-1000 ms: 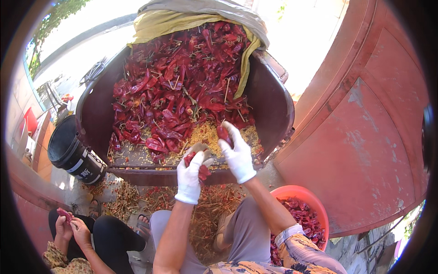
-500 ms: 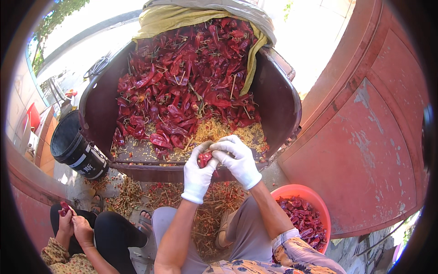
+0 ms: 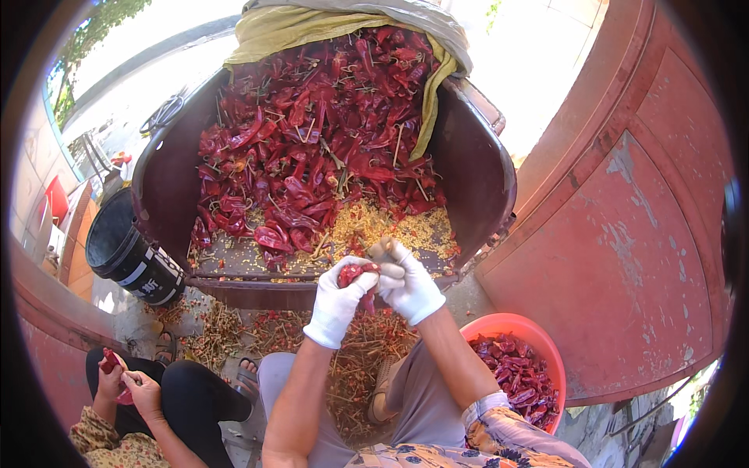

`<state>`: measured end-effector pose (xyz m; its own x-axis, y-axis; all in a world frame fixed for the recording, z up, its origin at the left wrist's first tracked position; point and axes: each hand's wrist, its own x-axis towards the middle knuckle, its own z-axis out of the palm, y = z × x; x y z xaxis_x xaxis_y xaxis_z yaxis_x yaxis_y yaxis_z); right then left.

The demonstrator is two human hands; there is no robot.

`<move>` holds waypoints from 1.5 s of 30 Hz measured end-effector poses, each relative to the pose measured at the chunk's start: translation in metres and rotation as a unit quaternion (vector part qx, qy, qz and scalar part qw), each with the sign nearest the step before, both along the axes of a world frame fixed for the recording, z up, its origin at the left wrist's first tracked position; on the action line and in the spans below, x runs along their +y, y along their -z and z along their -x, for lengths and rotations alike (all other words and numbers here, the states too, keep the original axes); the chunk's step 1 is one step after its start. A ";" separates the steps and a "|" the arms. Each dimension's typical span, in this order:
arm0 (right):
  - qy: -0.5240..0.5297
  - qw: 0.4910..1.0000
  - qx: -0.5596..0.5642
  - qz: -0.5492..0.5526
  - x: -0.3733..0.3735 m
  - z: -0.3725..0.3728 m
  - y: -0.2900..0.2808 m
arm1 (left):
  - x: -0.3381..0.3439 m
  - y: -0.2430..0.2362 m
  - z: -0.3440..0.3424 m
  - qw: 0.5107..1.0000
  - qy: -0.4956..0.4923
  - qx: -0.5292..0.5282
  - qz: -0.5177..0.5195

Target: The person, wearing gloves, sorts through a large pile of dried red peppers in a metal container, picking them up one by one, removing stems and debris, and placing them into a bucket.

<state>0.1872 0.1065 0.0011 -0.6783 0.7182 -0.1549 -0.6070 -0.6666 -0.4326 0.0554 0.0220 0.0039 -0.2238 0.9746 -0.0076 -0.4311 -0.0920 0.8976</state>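
Both gloved hands are pinched together on one red chili [image 3: 353,273]: the left hand [image 3: 341,303] grips it from below, the right hand [image 3: 406,282] closes over its top, fingers curled tight against it. The chili sits between the two gloves, just in front of the near edge of the cart [image 3: 484,179]. A second ago the right hand was raised over the seeds, fingers spread; now it has come down and back to meet the left.

Below the hands, stems [image 3: 351,359] litter the ground between the person's knees. To the right, an orange basin [image 3: 511,331] holds torn chilies. At lower left another person's hands [image 3: 129,382] hold a chili of their own, much as before.

Beyond the gloves, yellow seeds [image 3: 374,226] spread over the cart's floor, then the heap of dried chilies [image 3: 312,132] rising to a yellow cloth [image 3: 289,27]. A black bucket [image 3: 129,253] stands left of the cart.
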 end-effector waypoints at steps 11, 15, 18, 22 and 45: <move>0.117 0.596 -0.510 -0.610 0.024 -0.048 -0.037 | 0.008 0.002 0.013 0.988 -0.116 -0.099 0.021; 0.219 0.393 -0.664 -0.598 0.074 -0.028 -0.024 | 0.004 -0.002 0.006 0.985 -0.136 -0.088 0.062; 0.224 0.327 -0.699 -0.595 0.093 -0.019 -0.014 | 0.007 0.003 0.005 0.984 -0.142 -0.094 0.045; 0.304 0.348 -0.654 -0.599 0.102 -0.016 -0.010 | 0.007 -0.001 0.005 0.986 -0.135 -0.090 0.031; 0.154 0.695 -0.379 -0.591 -0.018 0.003 -0.031 | 0.002 0.011 0.005 0.960 -0.128 0.248 -0.022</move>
<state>0.1839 0.0883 0.0320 -0.5095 0.7412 0.4370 0.0591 0.5368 -0.8416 0.0500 0.0241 -0.0069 -0.4219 0.8837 0.2026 0.0903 -0.1814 0.9793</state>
